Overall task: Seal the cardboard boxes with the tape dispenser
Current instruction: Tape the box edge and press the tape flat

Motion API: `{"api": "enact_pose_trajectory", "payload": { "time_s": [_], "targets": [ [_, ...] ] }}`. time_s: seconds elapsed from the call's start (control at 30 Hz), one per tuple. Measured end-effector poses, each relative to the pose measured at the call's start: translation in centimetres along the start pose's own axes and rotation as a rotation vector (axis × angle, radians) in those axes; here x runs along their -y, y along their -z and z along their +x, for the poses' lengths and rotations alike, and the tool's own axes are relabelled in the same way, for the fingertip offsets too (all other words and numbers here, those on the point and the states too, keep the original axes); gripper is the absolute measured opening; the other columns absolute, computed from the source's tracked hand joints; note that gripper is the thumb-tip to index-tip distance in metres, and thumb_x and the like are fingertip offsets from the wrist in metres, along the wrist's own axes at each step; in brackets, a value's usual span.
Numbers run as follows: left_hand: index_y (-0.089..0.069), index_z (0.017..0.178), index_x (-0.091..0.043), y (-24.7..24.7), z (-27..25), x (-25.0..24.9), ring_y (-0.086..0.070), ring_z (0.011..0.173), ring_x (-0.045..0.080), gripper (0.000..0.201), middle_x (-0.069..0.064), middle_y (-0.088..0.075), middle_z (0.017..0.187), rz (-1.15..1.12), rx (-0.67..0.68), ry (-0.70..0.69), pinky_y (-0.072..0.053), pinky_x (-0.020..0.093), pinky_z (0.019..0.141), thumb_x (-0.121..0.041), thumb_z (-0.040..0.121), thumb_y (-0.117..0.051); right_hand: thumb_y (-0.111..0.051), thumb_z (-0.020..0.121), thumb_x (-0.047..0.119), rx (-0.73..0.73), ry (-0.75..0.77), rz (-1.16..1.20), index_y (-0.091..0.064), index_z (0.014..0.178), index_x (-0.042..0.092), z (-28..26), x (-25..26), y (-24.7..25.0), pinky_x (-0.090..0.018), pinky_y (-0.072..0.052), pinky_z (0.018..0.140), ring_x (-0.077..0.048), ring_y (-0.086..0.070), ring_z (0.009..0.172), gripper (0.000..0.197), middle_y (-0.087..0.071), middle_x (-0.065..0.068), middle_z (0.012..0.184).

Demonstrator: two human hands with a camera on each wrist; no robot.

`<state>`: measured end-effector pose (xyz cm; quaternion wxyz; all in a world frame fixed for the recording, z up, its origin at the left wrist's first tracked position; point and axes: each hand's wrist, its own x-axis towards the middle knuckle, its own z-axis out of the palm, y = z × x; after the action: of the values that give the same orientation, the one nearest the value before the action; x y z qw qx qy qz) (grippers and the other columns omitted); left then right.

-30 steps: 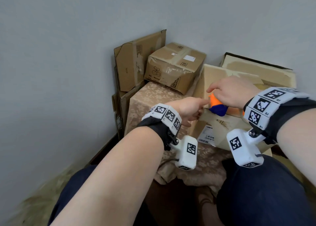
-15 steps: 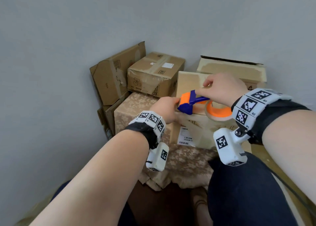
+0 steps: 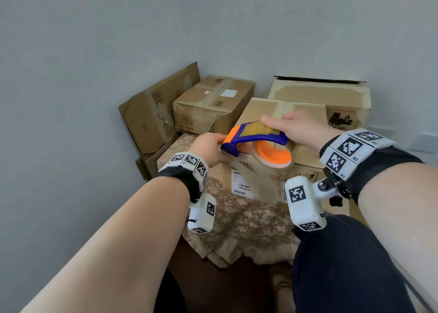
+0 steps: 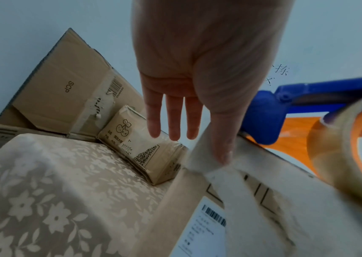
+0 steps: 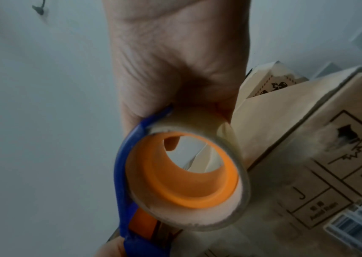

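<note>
My right hand grips a blue and orange tape dispenser from above and holds it over the near edge of the front cardboard box. Its clear tape roll on an orange core hangs under my palm and fills the right wrist view. My left hand is at the dispenser's blue front end. In the left wrist view its fingers are straight, and the thumb presses a strip of tape onto the box's upper left corner. The box's top flaps lie closed.
The box stands on a floral cloth. Behind it are a taped box with a cherry mark, a flattened carton marked SCP leaning on the wall, and a larger box at the back right. My knees in dark trousers are below.
My right hand has lifted the dispenser off the box top and turned it flatter, towards the near left. My left hand stayed at its front end. The camera view tilted down.
</note>
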<state>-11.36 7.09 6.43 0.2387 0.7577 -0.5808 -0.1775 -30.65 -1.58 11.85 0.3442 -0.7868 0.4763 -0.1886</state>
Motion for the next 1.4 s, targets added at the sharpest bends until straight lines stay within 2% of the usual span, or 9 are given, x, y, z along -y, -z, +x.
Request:
{"api": "enact_pose_trajectory", "payload": {
  "time_s": [0.2,0.4,0.47,0.53,0.6,0.93,1.2,1.3,1.4],
  "targets": [
    [-0.062,0.087,-0.022,-0.2,0.4,-0.6,-0.059,0.088,0.021,0.021,0.0,-0.065,0.089,0.107,-0.034,0.064,-0.048,0.032,0.079,-0.022,0.073,-0.078,-0.06,0.084,0.056,0.028,0.001,0.144,-0.045,0.061,0.018,0.2,-0.9,0.2,-0.031,-0.034,0.068,-0.021,-0.046,0.068,0.047,-0.048,-0.009,0.068],
    [-0.063,0.093,-0.026,0.1,0.6,-1.9,-0.061,0.088,0.021,0.019,-0.002,-0.063,0.089,0.245,-0.002,0.118,-0.044,0.029,0.071,-0.027,0.077,-0.073,-0.061,0.084,0.05,0.086,0.055,0.135,-0.056,0.077,0.013,-0.2,-1.1,0.9,-0.031,-0.034,0.069,-0.021,-0.048,0.071,0.038,-0.053,-0.01,0.074],
    [-0.064,0.112,-0.029,0.1,0.7,-2.2,-0.06,0.096,0.02,0.034,-0.003,-0.064,0.101,0.294,0.013,0.143,-0.046,0.03,0.074,-0.03,0.079,-0.073,-0.061,0.084,0.048,0.084,0.06,0.104,-0.055,0.074,0.014,-0.5,-1.3,1.7,-0.03,-0.033,0.064,-0.02,-0.047,0.068,0.036,-0.052,-0.008,0.07],
    [-0.051,0.134,-0.035,0.1,0.8,-2.2,-0.057,0.111,0.019,0.059,-0.003,-0.06,0.124,0.337,0.026,0.156,-0.048,0.031,0.084,-0.033,0.08,-0.072,-0.061,0.085,0.046,0.086,0.047,0.078,-0.053,0.067,0.017,-0.9,-1.8,2.9,-0.03,-0.032,0.06,-0.018,-0.045,0.064,0.035,-0.05,-0.005,0.064],
    [-0.039,0.143,-0.036,0.2,0.9,-2.3,-0.052,0.12,0.019,0.07,-0.002,-0.052,0.137,0.373,0.03,0.162,-0.045,0.031,0.092,-0.035,0.081,-0.072,-0.059,0.087,0.043,0.099,0.038,0.052,-0.047,0.062,0.018,-1.3,-2.4,4.0,-0.029,-0.031,0.058,-0.017,-0.042,0.059,0.038,-0.046,-0.003,0.06],
    [-0.037,0.143,-0.037,-0.1,1.2,-2.8,-0.056,0.112,0.018,0.07,-0.002,-0.058,0.127,0.461,0.033,0.194,-0.048,0.029,0.084,-0.036,0.081,-0.071,-0.058,0.089,0.041,0.095,0.02,-0.103,-0.042,0.055,0.016,-2.4,-4.4,7.4,-0.029,-0.028,0.053,-0.017,-0.036,0.053,0.045,-0.041,-0.002,0.054],
    [-0.037,0.142,-0.023,-0.6,1.6,-3.9,-0.05,0.119,0.025,0.06,0.003,-0.052,0.132,0.709,0.124,0.15,-0.047,0.041,0.094,-0.033,0.088,-0.061,-0.058,0.087,0.047,0.121,0.023,-0.176,-0.046,0.058,0.015,-2.4,-4.5,7.2,-0.026,-0.03,0.05,-0.015,-0.039,0.052,0.044,-0.042,-0.001,0.055],
    [-0.034,0.137,-0.014,-1.6,1.6,-4.1,-0.029,0.137,0.025,0.055,0.002,-0.038,0.143,0.78,0.121,0.084,-0.037,0.05,0.105,-0.031,0.09,-0.057,-0.058,0.087,0.048,0.112,0.026,-0.192,-0.045,0.058,0.015,-2.3,-4.6,7.2,-0.027,-0.03,0.051,-0.016,-0.04,0.053,0.045,-0.041,-0.002,0.056],
    [-0.015,0.147,-0.015,-3.5,1.4,-4.8,-0.013,0.144,0.02,0.079,0.0,-0.019,0.154,0.769,0.104,0.017,-0.021,0.059,0.111,-0.037,0.087,-0.061,-0.057,0.087,0.048,0.113,0.028,-0.193,-0.045,0.058,0.015,-2.3,-4.6,7.1,-0.028,-0.031,0.053,-0.017,-0.04,0.054,0.046,-0.041,-0.003,0.056]
  ]
}}
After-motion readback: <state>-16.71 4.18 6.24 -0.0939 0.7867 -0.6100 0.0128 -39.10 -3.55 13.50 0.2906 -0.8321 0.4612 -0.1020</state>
